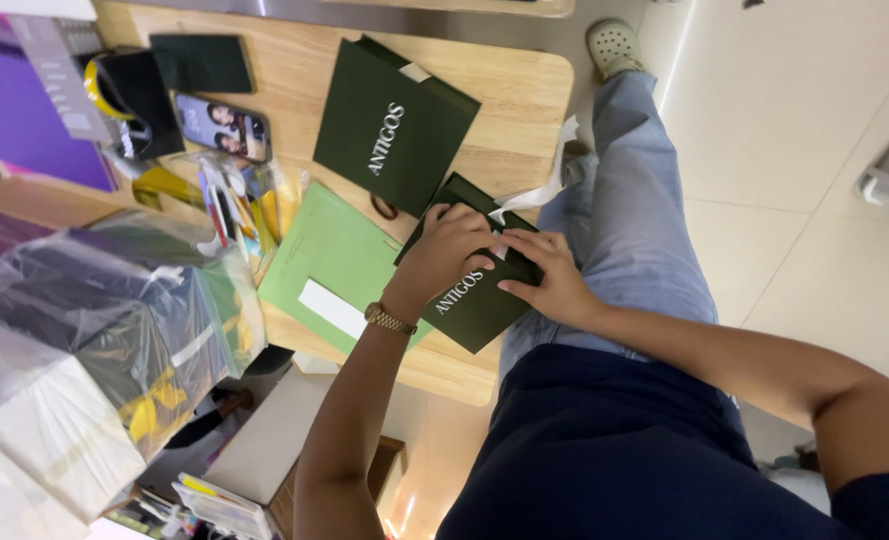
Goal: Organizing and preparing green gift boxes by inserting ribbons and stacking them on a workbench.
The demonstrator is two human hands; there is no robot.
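At far left of wooden counter [524, 90], clear plastic-wrapped bundles [94, 310], phone [222, 127] beyond. Light green folder [329, 255] flat mid-counter, large dark green paper bag [392, 125] past it. Left hand [444, 255], gold watch [389, 320] at wrist, fingers curled, pressing down on small dark green paper bag [474, 290] at counter's near edge. Right hand [544, 275] fingers flat on same bag; white ribbon [539, 190] just above.

Both bare arms reach toward twelve o'clock. The left hand [447, 252] – gold-banded wrist – lies palm down, fingers curled. The right hand [544, 278] sits at its three o'clock, fingertips meeting it, fingers extended flat.
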